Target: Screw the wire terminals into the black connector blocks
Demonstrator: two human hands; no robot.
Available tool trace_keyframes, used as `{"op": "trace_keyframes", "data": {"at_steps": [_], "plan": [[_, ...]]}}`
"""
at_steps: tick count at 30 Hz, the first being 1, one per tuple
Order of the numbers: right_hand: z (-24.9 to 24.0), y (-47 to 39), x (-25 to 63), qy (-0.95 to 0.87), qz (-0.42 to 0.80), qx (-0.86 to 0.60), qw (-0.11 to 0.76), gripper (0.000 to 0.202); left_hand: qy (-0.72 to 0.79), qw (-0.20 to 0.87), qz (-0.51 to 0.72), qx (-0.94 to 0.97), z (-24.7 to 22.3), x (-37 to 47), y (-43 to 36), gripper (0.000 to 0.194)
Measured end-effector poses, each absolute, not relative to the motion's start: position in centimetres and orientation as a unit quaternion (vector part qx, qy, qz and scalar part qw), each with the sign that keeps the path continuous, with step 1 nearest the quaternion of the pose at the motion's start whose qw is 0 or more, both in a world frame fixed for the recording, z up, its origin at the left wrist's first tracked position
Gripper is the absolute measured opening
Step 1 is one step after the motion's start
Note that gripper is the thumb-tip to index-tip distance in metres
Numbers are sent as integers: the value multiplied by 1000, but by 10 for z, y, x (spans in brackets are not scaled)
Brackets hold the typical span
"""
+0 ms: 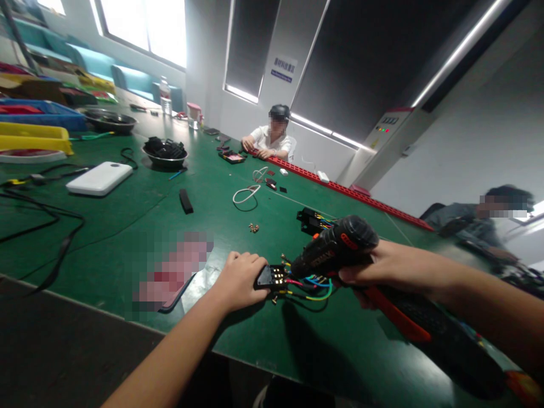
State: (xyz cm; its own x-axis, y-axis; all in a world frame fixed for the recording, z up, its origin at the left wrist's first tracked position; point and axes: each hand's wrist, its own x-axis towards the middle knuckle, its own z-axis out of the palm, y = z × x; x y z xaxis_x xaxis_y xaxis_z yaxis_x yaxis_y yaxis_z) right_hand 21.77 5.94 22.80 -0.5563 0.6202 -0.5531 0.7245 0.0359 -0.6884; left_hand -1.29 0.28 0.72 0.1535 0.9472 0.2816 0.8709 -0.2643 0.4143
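Note:
My left hand (242, 280) is closed around one end of a black terminal block (272, 276) with brass-coloured contacts, pressing it to the green table. Red, blue and yellow-green wires (317, 290) run out of the block's right side. In my right hand (374, 275) is a black and orange cordless screwdriver (335, 246), its nose pointing left over the wires beside the block. Whether its tip touches a screw is hidden. Small brass screws (254, 228) lie in a little heap beyond my left hand. Behind the screwdriver sits a second black block (312, 220) with wires.
A blurred pinkish phone-shaped object (174, 275) lies left of my left hand. Farther off are a black strip (186, 201), a white power bank (100, 178), a metal bowl of black parts (165, 153) and a white cable (246, 195). Two people sit around the table.

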Motion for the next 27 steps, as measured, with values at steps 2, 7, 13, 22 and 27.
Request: {"op": "trace_keyframes", "data": {"at_steps": [2, 7, 13, 22, 27], "plan": [[228, 60, 220, 726, -512, 454, 68, 66, 603, 79, 246, 755, 8, -13, 3, 35], [231, 61, 220, 738, -497, 444, 100, 53, 606, 83, 241, 754, 7, -13, 3, 36], [232, 62, 221, 757, -481, 425, 124, 46, 599, 75, 245, 759, 4, -14, 4, 38], [235, 65, 215, 755, -497, 408, 129, 37, 596, 76, 247, 760, 5, -13, 4, 37], [239, 82, 202, 737, -525, 406, 129, 26, 595, 74, 249, 761, 5, -14, 4, 37]]}}
